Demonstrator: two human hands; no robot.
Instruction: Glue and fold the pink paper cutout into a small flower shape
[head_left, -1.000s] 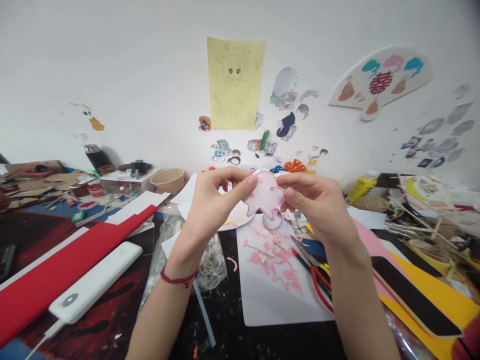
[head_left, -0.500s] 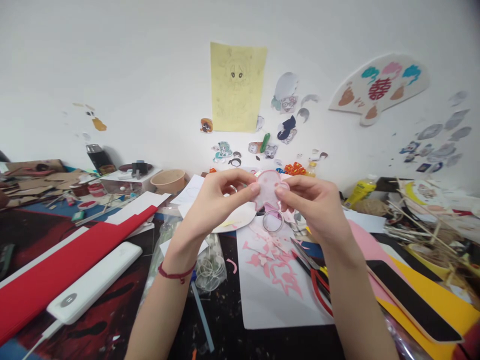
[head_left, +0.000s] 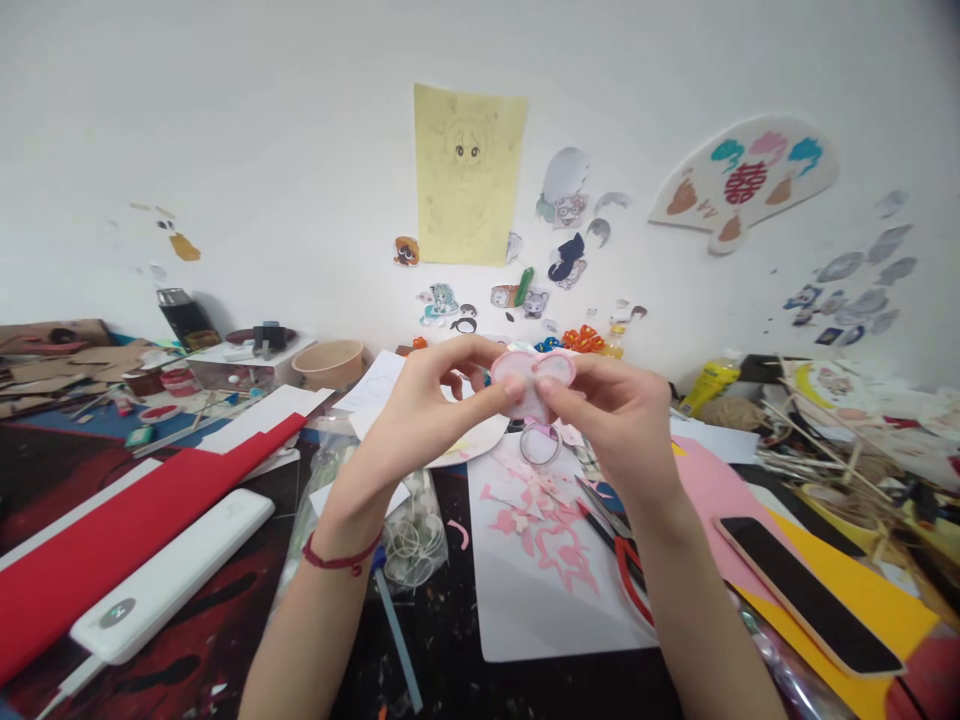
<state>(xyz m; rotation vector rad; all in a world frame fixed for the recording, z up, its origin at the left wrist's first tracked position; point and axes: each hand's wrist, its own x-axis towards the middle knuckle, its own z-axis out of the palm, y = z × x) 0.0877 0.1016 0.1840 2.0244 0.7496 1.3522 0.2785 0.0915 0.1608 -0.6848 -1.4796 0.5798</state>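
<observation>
We hold a pink cutout [head_left: 534,377] up above the middle of the table [head_left: 187,640], both hands raised in front of us. Our left hand [head_left: 424,405] pinches its left side, thumb and fingers closed on the paper, and our right hand [head_left: 611,410] pinches its right side in the same way, the two thumbs almost meeting under it. The cutout's long axis runs left to right, level with the far edge of the table, and its two rounded lobes point upward; its lower part is hidden behind our fingers. Just below it, on the table, a clear ring [head_left: 540,444] lies at the far end of a white sheet [head_left: 525,600] strewn with pink scraps [head_left: 551,530]. Red-handled scissors [head_left: 626,570] lie at that sheet's right edge, under our right forearm. Toward the left edge of the table lie a red sheet [head_left: 127,530] and, just beside it, a white power bank [head_left: 172,575]. Near the right edge a phone [head_left: 806,595] rests on yellow card [head_left: 892,610].
</observation>
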